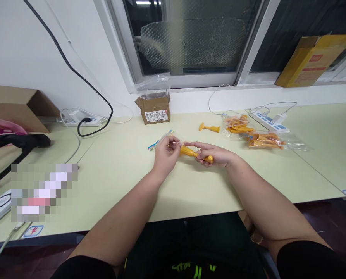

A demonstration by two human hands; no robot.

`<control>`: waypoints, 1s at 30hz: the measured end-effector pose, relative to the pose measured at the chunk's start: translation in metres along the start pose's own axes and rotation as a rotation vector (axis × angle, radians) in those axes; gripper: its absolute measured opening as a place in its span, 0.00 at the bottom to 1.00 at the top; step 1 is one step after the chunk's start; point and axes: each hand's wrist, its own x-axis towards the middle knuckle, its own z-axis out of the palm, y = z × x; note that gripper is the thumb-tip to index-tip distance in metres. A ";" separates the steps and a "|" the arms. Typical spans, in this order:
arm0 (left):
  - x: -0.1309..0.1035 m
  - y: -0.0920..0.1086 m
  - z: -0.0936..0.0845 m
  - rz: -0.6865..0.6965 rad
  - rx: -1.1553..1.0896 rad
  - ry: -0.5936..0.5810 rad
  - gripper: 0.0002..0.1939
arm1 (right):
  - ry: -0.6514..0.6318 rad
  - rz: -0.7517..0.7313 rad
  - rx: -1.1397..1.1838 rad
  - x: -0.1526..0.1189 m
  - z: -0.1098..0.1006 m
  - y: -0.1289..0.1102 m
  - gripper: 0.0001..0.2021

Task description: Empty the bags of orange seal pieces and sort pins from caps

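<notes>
Yellow tool (pixel 188 151) over surface (pixel 126 170), between hands. Right hand (pixel 213 154): grip clamped round its handle. Left hand (pixel 166 155): grip at wide end, cannot tell if closed. Likely working that end; next move seems to need steady right hold. Tip hidden; packet (pixel 152 147) part covered.

The flared piece (pixel 189 151) at the dial's centre looks like ridged, slightly shiny plastic. At three o'clock, the bags (pixel 295 145) are glossy, crinkled clear film. Eleven o'clock's carton (pixel 158 103) is matt cardboard; twelve o'clock's bubble wrap (pixel 213 42), dimpled plastic. The tabletop (pixel 117 186) looks smooth.
</notes>
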 end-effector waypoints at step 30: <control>-0.006 0.020 0.001 0.231 0.059 -0.284 0.03 | 0.408 -0.328 -0.197 0.047 0.026 0.039 0.23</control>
